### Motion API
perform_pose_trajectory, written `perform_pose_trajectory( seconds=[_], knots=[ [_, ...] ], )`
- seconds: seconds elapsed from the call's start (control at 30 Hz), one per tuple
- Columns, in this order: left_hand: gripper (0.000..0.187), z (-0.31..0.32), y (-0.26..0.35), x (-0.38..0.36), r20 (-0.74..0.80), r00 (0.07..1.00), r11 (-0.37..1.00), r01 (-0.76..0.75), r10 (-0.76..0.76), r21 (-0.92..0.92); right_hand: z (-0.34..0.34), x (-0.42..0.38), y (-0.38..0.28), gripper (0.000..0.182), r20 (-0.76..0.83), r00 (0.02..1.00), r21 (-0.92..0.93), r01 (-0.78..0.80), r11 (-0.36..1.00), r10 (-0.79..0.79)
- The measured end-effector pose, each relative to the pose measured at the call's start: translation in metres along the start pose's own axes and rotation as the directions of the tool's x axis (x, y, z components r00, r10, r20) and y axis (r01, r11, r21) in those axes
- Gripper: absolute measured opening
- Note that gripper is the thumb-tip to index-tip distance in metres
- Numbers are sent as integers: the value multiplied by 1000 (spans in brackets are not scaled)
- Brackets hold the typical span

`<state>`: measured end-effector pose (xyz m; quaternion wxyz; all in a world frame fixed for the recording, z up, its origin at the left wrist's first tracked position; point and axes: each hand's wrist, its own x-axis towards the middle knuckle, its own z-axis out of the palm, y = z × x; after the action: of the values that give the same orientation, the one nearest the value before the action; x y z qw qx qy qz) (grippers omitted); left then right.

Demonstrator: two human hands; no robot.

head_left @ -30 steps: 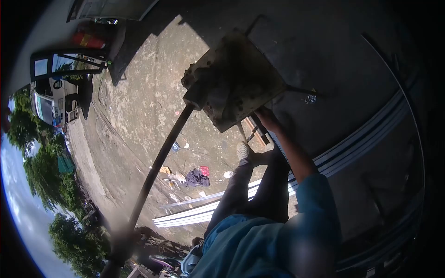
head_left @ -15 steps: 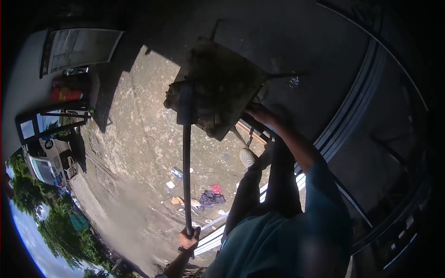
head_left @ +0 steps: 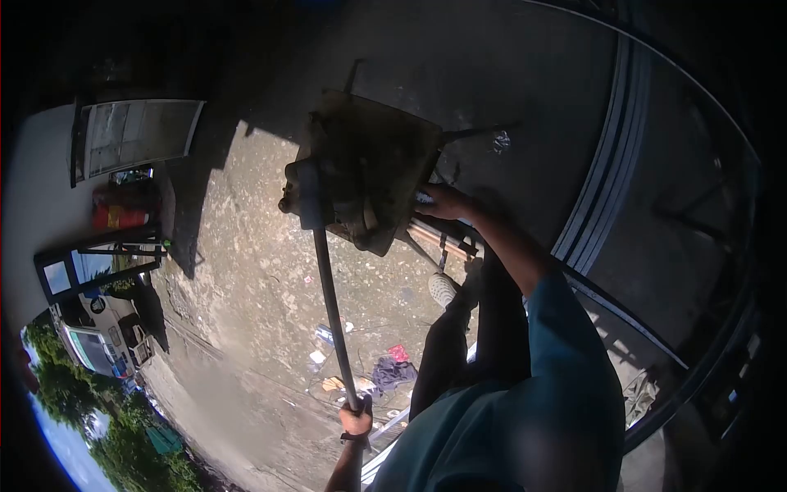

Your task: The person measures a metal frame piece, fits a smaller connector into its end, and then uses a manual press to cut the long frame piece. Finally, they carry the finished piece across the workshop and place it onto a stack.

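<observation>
My left hand (head_left: 355,420) is wrapped round the lower end of a long metal bar (head_left: 334,316). The bar's upper end runs into a thick dark sleeve (head_left: 308,195) on a dark metal fixture mounted on a stand (head_left: 393,135) with splayed legs. Deep shade hides the fixture's details. My right hand (head_left: 443,202) is closed at the near right edge of the stand's top, its fingertips partly hidden. A small pale patch shows beside those fingers.
Rags (head_left: 394,373) and litter lie on the sunlit ground near my foot (head_left: 443,290). Long metal profiles (head_left: 602,164) run along the right. At the left are a window frame (head_left: 143,135), a red object (head_left: 119,209) and a parked vehicle (head_left: 98,336). Shade covers the floor beyond the stand.
The view has shifted a little. My left hand and the bar's lower end have swung right, towards my body, so the bar slants more. My right hand stays at the stand's edge.
</observation>
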<state>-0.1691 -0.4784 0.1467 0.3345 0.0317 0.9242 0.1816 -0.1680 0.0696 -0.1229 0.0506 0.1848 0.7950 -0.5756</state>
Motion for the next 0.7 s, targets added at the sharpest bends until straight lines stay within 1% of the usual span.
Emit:
perform_pose_trajectory(
  seconds=[0.03,0.07,0.1,0.13,0.17,0.2,0.23,0.27,0.3,0.37,0.4,0.43,0.5,0.53,0.57,0.63,0.67,0.7],
  knots=[
    [32,-6,5,-1,-22,1000,999,-17,18,32,-2,9,8,64,-21,999,37,44,998,-43],
    [32,-22,13,-9,-19,997,993,-72,74,90,2,10,13,66,-55,996,44,74,996,-72],
    [32,-43,26,-22,-8,992,981,-123,125,150,0,9,13,66,-43,998,40,39,998,-37],
    [31,-58,46,-33,-14,996,980,-86,90,180,-6,5,10,66,-29,1000,33,0,999,1],
    [35,-68,77,-41,-25,999,996,-21,23,83,-9,-1,7,66,-12,999,26,-39,999,39],
    [35,-74,92,-45,-23,1000,996,13,-11,88,-11,-11,12,68,-53,999,42,7,999,-5],
    [35,-76,97,-45,-18,999,996,37,-36,86,-29,-30,0,68,6,992,20,-129,991,129],
    [29,-78,89,-43,21,999,979,29,-33,200,-32,-49,12,68,33,989,75,-143,987,141],
    [29,-79,99,-42,13,1000,974,11,-15,226,-37,-69,23,69,57,986,127,-164,978,158],
    [29,-77,76,-42,-14,1000,963,26,-23,268,-50,-111,36,70,-53,993,-84,-107,991,102],
    [30,-78,77,-45,-13,997,955,77,-76,286,-62,-130,21,71,0,978,145,-206,968,209],
    [30,-79,81,-46,-21,992,945,127,-126,301,-74,-146,7,71,-7,976,122,-217,968,220],
    [31,-79,88,-49,-60,984,940,180,-170,289,-106,-159,-12,70,-34,977,59,-209,976,211],
    [28,-85,101,-53,-86,984,932,175,-155,318,-109,-171,-1,69,-32,967,99,-247,964,251],
    [28,-83,111,-53,-120,984,928,167,-134,333,-125,-179,-10,68,-6,970,116,-240,964,243],
    [28,-88,84,-57,-138,990,927,70,-20,368,-160,-200,-38,66,33,972,158,-236,959,234],
    [27,-92,88,-61,-141,990,942,42,6,334,-170,-212,-37,64,-18,980,229,-191,955,200],
    [28,-101,87,-64,-54,999,946,13,5,323,-187,-219,-35,63,-17,978,242,-199,950,209]
  ],
)
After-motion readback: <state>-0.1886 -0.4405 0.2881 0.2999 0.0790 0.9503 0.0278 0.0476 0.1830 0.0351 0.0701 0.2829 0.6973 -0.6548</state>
